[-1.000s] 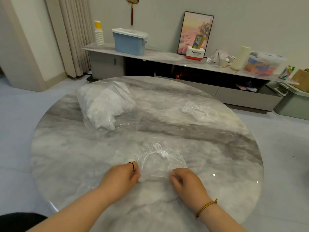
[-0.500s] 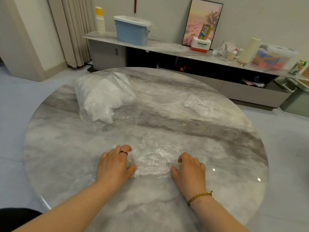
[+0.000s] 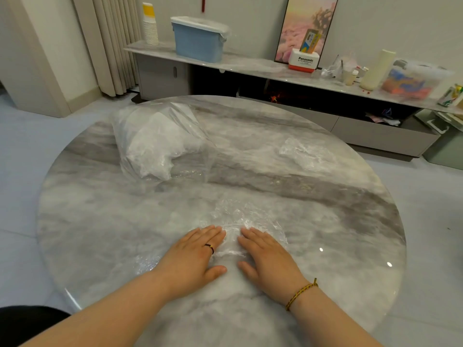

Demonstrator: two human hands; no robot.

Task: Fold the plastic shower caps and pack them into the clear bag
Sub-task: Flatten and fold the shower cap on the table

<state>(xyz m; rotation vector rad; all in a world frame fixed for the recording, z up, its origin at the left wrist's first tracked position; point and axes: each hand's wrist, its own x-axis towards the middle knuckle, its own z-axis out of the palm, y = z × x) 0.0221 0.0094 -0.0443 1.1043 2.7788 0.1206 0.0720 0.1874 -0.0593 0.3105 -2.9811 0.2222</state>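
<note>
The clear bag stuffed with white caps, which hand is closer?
Left. The left hand lies flat in front of the clear bag, slightly to its right; the right hand lies even farther right.

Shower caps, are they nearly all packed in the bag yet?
Partly. The big clear plastic bag already holds a white heap of caps. The left hand and right hand press flat on one thin clear shower cap on the round grey marble table. Another crumpled clear cap waits unfolded farther right.
</note>
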